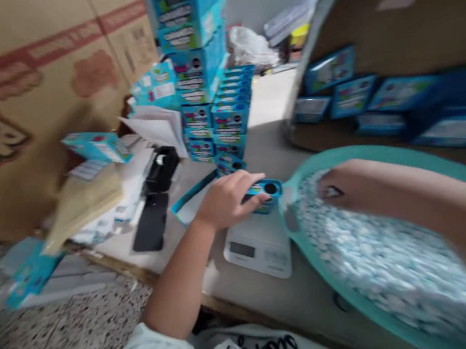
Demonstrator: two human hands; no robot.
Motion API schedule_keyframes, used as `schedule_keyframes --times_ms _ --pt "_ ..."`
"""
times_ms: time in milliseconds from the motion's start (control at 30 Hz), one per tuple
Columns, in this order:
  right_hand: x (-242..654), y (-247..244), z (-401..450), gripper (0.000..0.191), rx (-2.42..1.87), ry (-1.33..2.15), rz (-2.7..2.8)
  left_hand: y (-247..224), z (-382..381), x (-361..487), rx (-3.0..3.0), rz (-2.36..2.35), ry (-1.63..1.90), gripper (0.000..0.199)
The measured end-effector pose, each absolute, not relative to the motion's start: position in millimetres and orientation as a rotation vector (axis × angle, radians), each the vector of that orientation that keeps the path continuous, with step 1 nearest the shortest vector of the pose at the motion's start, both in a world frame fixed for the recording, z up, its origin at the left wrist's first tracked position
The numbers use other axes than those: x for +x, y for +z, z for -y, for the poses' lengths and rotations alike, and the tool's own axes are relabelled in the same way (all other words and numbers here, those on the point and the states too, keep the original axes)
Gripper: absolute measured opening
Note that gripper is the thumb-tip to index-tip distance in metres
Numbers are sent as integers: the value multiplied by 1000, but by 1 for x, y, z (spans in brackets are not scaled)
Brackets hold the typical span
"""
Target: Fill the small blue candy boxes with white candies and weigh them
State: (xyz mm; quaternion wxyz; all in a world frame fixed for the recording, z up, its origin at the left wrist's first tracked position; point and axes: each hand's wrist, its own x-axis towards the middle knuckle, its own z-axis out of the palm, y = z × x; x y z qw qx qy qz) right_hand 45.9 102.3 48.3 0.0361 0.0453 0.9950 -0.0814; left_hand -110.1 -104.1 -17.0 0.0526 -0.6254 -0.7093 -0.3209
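My left hand [231, 195] is closed round a small blue printed box [271, 188], thumb on the near side and fingers over the top. The box sits on or just above the rear of a white kitchen scale [261, 252], whose display is too dim to read. Inside a turquoise plastic basin [366, 152], my right hand [340, 181] is down at the far left of a heap of small, pale blue and white pieces, seemingly wrapped candies [373, 252]. Motion blurs that hand, and its fingertips are hidden.
Stacked blue boxes [190, 69] rise behind the scale. A black phone [151, 223], a black tape dispenser [162, 168] and papers [155, 128] lie leftward. At right rear, an open carton [390, 25] holds blue packs. A large cardboard box [45, 80] stands left.
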Motion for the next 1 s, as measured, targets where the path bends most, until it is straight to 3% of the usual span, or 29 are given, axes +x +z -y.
schedule_keyframes --times_ms 200,500,633,833,1000 --pt "55 79 -102 25 84 -217 -2951 -20 105 -107 -1851 2062 -971 53" --pt "47 57 -83 14 -155 -1006 -3436 -19 103 -103 -1826 1904 -834 47" --pt "40 43 -72 12 -238 -1182 -3438 -20 102 -104 -1840 1859 -831 44" --pt "30 22 -70 21 -551 -869 -3485 -21 100 -103 -1851 1899 -895 40" --pt "29 17 -74 18 -736 -701 -3603 -21 101 -104 -1839 1896 -860 35"
